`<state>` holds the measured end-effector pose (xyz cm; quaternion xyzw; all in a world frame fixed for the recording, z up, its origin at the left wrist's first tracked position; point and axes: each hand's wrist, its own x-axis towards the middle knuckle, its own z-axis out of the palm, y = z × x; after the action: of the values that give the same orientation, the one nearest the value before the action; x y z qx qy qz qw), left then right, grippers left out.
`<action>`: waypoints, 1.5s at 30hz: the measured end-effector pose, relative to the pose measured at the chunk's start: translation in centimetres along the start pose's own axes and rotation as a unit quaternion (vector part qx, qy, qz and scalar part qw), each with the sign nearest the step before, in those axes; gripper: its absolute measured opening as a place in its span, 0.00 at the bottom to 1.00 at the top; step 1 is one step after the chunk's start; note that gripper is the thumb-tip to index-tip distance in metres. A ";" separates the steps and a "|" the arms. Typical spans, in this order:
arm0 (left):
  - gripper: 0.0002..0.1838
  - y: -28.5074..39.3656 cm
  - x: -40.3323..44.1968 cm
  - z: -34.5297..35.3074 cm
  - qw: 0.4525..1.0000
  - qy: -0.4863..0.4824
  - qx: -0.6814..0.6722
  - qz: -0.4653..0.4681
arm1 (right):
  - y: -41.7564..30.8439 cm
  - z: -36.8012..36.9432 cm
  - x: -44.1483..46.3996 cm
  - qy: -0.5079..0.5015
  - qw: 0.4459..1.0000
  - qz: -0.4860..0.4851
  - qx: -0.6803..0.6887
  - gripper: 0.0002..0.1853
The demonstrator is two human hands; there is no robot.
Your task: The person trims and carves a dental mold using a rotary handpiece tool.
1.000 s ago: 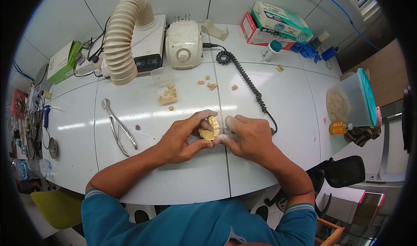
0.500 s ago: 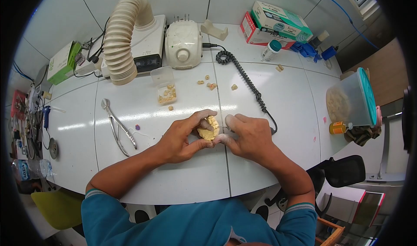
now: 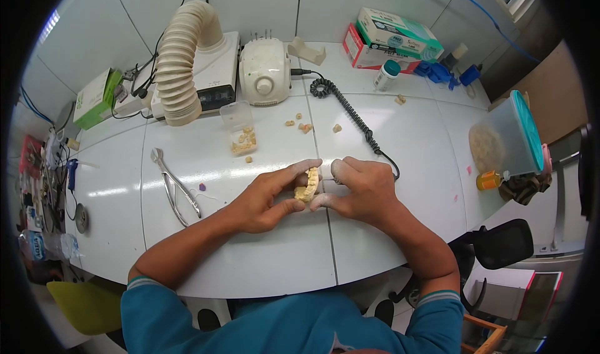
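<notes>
My left hand (image 3: 270, 197) is closed around a yellow plaster dental model (image 3: 308, 188), thumb below and fingers above, its arch of teeth facing right. Just right of the model is my right hand (image 3: 365, 191), curled around a rotary handpiece that is mostly hidden by the palm and fingers. A coiled black cord (image 3: 356, 116) runs down behind that hand. The right thumb reaches to the model's lower edge; whether it touches cannot be made out. Whitish dust coats the fingertips of both hands.
Pliers (image 3: 172, 188) lie left of my forearm. Ahead stand a clear box of tooth-like pieces (image 3: 244, 142), a control unit (image 3: 265, 72) and a ribbed suction hose (image 3: 177, 66). Glove boxes (image 3: 397, 35), a white bottle (image 3: 386, 77) and a teal-lidded tub (image 3: 506, 135) are on the right.
My left hand has tilted the dental model, so it appears narrower and more edge-on. The right fingers have drawn slightly away from it. The whole view has shifted a little.
</notes>
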<state>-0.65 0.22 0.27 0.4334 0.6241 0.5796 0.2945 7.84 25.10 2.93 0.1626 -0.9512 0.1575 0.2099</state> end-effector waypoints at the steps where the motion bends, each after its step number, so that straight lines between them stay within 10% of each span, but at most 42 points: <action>1: 0.41 -0.1 0.0 0.1 1.000 -0.004 -0.024 0.002 | 0.2 0.0 0.1 0.009 1.000 -0.015 0.004 0.37; 14: 0.35 -0.1 -0.2 -0.4 0.992 -0.121 0.008 0.038 | 0.9 -0.2 0.1 0.056 0.986 -0.159 0.013 0.32; 45: 0.22 0.4 -0.1 0.3 0.990 -0.097 0.077 0.061 | 0.8 0.4 -0.2 0.023 0.987 -0.157 -0.035 0.30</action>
<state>-0.29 0.24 0.62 0.5461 0.6074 0.5026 0.2832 7.53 25.75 2.31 0.2989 -0.9137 0.0925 0.2595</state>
